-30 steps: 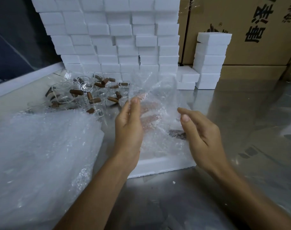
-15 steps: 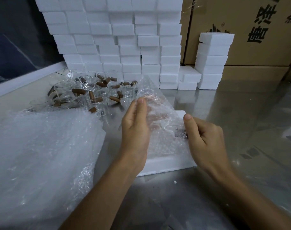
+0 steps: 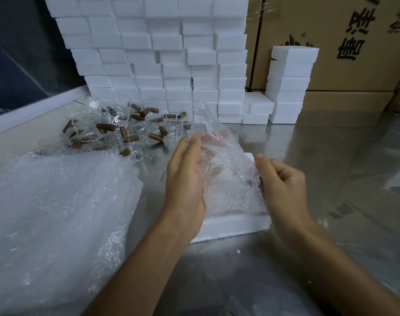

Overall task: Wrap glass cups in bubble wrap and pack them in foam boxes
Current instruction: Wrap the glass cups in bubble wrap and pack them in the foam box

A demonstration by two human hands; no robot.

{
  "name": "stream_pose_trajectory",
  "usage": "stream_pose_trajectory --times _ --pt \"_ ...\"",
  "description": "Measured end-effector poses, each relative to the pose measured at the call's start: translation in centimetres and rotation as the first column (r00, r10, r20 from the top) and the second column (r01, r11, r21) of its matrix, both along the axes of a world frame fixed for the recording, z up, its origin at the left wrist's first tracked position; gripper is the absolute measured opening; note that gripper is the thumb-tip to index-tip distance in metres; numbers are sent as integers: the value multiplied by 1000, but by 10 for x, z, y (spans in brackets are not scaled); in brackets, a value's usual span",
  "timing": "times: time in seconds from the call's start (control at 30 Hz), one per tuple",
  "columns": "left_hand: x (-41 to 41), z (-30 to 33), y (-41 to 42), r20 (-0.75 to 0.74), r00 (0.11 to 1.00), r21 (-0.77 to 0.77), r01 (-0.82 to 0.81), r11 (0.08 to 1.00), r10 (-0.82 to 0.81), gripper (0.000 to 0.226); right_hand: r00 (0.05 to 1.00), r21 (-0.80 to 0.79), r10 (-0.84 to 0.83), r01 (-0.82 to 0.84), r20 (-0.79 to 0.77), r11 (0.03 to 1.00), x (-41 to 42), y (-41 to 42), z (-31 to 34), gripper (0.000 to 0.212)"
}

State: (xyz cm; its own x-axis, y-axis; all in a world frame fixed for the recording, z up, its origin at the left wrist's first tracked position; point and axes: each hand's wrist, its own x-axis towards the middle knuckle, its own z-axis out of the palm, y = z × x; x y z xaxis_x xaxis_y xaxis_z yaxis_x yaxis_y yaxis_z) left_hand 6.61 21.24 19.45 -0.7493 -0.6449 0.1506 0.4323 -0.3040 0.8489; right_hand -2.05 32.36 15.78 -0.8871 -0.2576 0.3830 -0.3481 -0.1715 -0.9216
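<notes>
Over the foam box at six o'clock, I judge the glass cup fragile, slippery: left hand cradles its bubble wrap, right hand pinches the three-o'clock edge.

Clear bubble-wrap sheet: transparent, covered in a regular pattern of small round bubbles with whitish glints. Large bubble-wrap pile: same bubble pattern, milky white where layered. Flat foam box: plain matte white. Stacked foam blocks: uniform white, laid like brickwork. Glass cups: colourless, with dark brown wooden handles. Metal tabletop: grey, dully reflective. Cardboard cartons: tan, printed with black characters.
</notes>
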Motion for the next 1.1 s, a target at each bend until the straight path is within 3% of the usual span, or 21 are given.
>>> stream_pose_trajectory --times 0.1,0.27,0.4,0.47,0.53,0.6,0.7,0.77,0.83,0.9,1.1 --pt "2 4 -13 -15 999 -54 47 997 -48 4 990 -50 46 -40 134 998 -4 5 3 55" --pt "13 11 -42 -92 981 -85 165 983 -172 43 999 -14 34 -34 7 999 -9 16 13 56" --pt "14 8 -43 -64 983 -110 163 980 -171 47 998 12 -5 5 -59 1000 -8 16 14 56" --pt "13 6 -37 -53 983 -172 163 971 -175 41 998 0 -37 37 -56 999 -9 17 14 55" --pt "14 6 -26 -28 991 -344 112 932 -129 25 997 -23 -68 67 -36 997 -10 17 14 56" --pt "15 4 -14 0 998 -599 53 799 -66 17 996 -51 -83 82 -23 995 -11 17 12 55" --pt "16 -1 1 41 995 -907 -3 422 94 43 995 -86 -93 91 -19 992 -11 16 11 55" --pt "15 -2 5 -4 978 -987 -37 154 208 58 993 -102 -111 107 -39 989 -10 15 11 60" --pt "12 -3 5 -46 971 -999 -47 -2 233 59 987 -107 -124 114 -98 988 -8 15 12 61" --pt "10 -3 3 -48 975 -998 -37 -57 215 50 977 -103 -128 112 -171 988 -6 15 11 61" --pt "9 -2 3 34 983 -998 25 52 181 35 937 -99 -158 133 -312 986 -1 15 13 57"
